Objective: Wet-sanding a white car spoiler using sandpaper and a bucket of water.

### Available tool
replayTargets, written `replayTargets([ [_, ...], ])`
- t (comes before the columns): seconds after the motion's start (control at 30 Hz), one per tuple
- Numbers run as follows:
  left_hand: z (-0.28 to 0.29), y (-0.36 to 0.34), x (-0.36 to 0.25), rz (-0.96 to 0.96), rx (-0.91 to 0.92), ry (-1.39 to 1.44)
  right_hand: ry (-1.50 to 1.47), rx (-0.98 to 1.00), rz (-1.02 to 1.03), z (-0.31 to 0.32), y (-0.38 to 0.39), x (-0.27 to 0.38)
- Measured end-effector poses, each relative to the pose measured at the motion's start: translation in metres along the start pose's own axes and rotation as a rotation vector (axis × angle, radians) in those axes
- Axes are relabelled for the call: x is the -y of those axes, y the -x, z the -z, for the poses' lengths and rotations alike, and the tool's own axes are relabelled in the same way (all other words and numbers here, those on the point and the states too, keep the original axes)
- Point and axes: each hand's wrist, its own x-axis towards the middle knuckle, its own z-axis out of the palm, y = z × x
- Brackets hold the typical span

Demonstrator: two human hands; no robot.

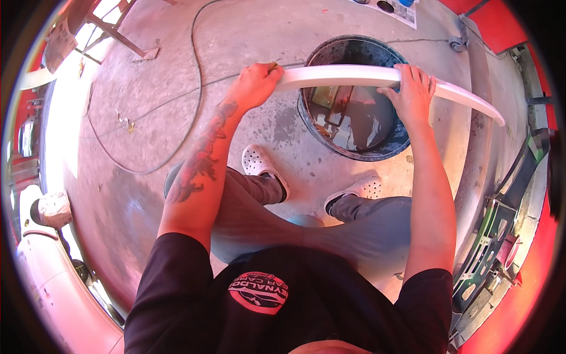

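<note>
A long, curved white strip [339, 75], like a car trim piece, stretches across the top of a round black tub. At its left end my left hand [254, 85] is closed around it, with a small brownish bit showing by the thumb that I cannot make out. My right hand [414, 94] grips the strip over the tub's right side, fingers over the far edge and thumb on the near side. Beyond it the strip's right end sticks out, tapering. The black tub [305, 121] holds murky water and a brownish flat object [337, 105], partly under the strip.
A dark hose [199, 76] loops over the concrete floor on the left. My feet in pale clogs [262, 165] are near the tub. Dark bumper-like parts [489, 236] line the right wall; a pale car panel [65, 289] is at lower left, a metal stand [115, 32] at upper left.
</note>
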Motion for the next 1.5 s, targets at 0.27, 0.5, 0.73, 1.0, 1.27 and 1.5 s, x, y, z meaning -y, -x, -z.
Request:
replayTargets([
  [0.27,-0.028,0.008,0.002,0.012,-0.125,0.06,-0.005,0.063,-0.03,0.008,-0.004,0.005],
  [0.5,-0.044,0.046,-0.002,0.27,-0.275,0.167,-0.006,0.128,-0.031,0.013,-0.005,0.003],
  [0.73,-0.09,0.056,-0.016,-0.046,-0.512,0.055,-0.003,0.108,-0.004,0.01,-0.006,0.006],
  [1.0,-0.075,0.056,-0.006,-0.086,-0.425,0.312,-0.013,0.12,-0.022,0.008,-0.005,0.003],
  [1.27,-0.068,0.062,-0.011,-0.091,-0.421,0.23,-0.022,0.091,0.0,0.007,-0.007,-0.001],
  [1.5,-0.074,0.053,-0.027,-0.196,-0.396,0.077,-0.009,0.093,0.008,0.007,-0.007,0.002],
])
